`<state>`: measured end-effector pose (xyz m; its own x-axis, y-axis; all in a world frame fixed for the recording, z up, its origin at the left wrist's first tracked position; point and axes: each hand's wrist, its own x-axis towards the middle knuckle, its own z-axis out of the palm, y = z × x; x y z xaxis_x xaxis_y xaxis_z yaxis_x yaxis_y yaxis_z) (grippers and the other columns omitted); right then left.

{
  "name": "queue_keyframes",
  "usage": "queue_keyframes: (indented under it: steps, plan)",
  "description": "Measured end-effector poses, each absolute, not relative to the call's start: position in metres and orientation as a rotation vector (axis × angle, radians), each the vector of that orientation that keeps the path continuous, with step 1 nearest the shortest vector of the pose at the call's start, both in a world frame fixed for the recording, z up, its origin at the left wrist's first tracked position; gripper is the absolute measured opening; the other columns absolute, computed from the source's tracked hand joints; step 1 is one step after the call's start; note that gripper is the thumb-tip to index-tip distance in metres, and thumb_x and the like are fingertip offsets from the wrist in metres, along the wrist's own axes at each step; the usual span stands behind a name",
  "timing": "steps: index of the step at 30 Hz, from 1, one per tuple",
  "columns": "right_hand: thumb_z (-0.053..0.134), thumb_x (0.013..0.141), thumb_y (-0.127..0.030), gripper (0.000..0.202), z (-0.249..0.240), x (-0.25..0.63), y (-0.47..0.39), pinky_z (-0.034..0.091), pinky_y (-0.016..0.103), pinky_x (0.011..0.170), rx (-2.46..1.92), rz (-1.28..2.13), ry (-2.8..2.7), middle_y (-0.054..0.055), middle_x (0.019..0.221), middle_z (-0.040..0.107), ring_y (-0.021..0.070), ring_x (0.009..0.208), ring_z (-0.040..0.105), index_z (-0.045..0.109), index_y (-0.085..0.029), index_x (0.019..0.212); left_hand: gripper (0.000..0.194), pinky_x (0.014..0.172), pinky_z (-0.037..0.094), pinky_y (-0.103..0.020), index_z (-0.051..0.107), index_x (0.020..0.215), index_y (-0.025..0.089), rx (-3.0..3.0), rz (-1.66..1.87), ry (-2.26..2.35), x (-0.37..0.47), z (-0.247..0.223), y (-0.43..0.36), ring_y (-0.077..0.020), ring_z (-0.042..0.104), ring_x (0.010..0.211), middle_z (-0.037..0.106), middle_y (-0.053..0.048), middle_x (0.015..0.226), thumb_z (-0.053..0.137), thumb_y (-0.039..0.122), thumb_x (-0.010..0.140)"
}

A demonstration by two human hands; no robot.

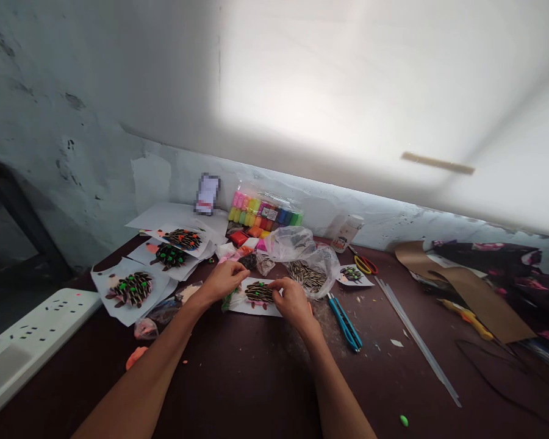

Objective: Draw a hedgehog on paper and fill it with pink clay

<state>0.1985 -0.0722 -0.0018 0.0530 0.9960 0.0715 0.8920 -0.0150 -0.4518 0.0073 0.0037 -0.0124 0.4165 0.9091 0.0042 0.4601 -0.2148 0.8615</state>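
Note:
On a small white card lies a hedgehog figure of striped sunflower seeds with green dots on it. My right hand touches the figure's right end, its fingertips curled together. My left hand hovers at the card's upper left with thumb and fingers pinched; whatever they hold is too small to name. Green clay shows beside the card's left edge. Behind my right hand, a clear plastic bag lies open around loose sunflower seeds.
Finished-looking seed hedgehogs lie on papers at left, near a white power strip. Coloured clay packs and a phone stand at the wall. Rightward are a blue utility knife, scissors, a white bottle and clear glue sticks.

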Motion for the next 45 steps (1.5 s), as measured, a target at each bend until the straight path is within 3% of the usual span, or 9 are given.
queue_keyframes:
  steps: [16,28,38,42,45]
  plan:
    - [0.053,0.081,-0.008,0.038,0.001,0.195,-0.074,0.044,0.023,0.082,-1.994,0.38,-1.915,0.006,0.101,0.073,0.0185,0.093,0.065,0.077,-0.021,0.108,0.032,0.057,0.04,-0.027,0.063,0.068,0.017,1.842,0.683,1.165,0.008,-0.012,0.002,-0.0196,0.063,0.06,0.065,-0.002,0.056,0.051,0.046,0.076]
    - [0.053,0.08,-0.009,0.034,-0.006,0.201,-0.072,0.043,0.025,0.082,-1.962,0.332,-1.904,0.006,0.096,0.074,0.0192,0.091,0.065,0.078,-0.021,0.101,0.032,0.056,0.038,-0.025,0.064,0.067,0.017,1.847,0.686,1.16,0.008,-0.011,0.002,-0.0189,0.062,0.059,0.065,-0.002,0.057,0.051,0.045,0.076]
    - [0.055,0.079,-0.01,0.03,-0.013,0.202,-0.07,0.042,0.026,0.074,-1.863,0.289,-1.843,0.006,0.089,0.073,0.0182,0.082,0.064,0.077,-0.02,0.096,0.033,0.056,0.037,-0.025,0.062,0.066,0.017,1.863,0.696,1.158,0.008,-0.015,0.003,-0.0177,0.06,0.058,0.063,-0.002,0.057,0.05,0.046,0.077]
    - [0.057,0.083,-0.018,0.018,-0.011,0.198,-0.07,0.04,0.025,0.064,-1.723,0.4,-1.759,0.004,0.077,0.071,0.0158,0.068,0.06,0.074,-0.018,0.08,0.036,0.053,0.034,-0.025,0.058,0.062,0.018,1.874,0.704,1.139,0.009,-0.019,0.005,-0.016,0.055,0.054,0.06,-0.001,0.055,0.05,0.048,0.078]
    - [0.056,0.086,-0.028,0.021,-0.007,0.192,-0.072,0.037,0.023,0.056,-1.566,0.625,-1.716,0.002,0.066,0.066,0.0131,0.057,0.054,0.072,-0.017,0.077,0.041,0.052,0.032,-0.025,0.06,0.063,0.017,1.854,0.745,1.136,0.012,-0.021,0.006,-0.0149,0.051,0.053,0.057,0.0,0.055,0.048,0.053,0.079]
